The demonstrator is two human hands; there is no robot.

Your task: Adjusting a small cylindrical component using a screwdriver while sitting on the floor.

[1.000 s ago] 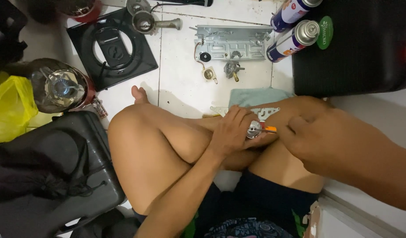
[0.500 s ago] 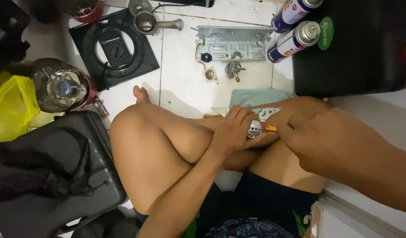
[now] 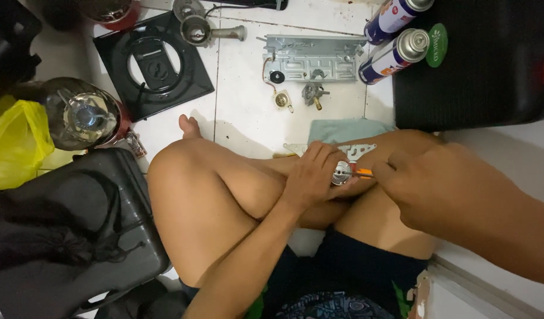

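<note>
White floor tiles (image 3: 248,112) carry the scattered parts. Fingers of the left hand (image 3: 312,177) curl closed around a small round metal part (image 3: 341,172) over the crossed legs; the right hand (image 3: 428,186) pinches an orange-handled screwdriver (image 3: 363,173) against it. A perforated metal bracket (image 3: 357,150) juts out just behind, over a folded teal cloth (image 3: 343,130). Farther out lie a brass valve (image 3: 313,94), a grey metal chassis plate (image 3: 310,58), two spray cans (image 3: 396,56) and a black burner plate (image 3: 150,62).
</note>
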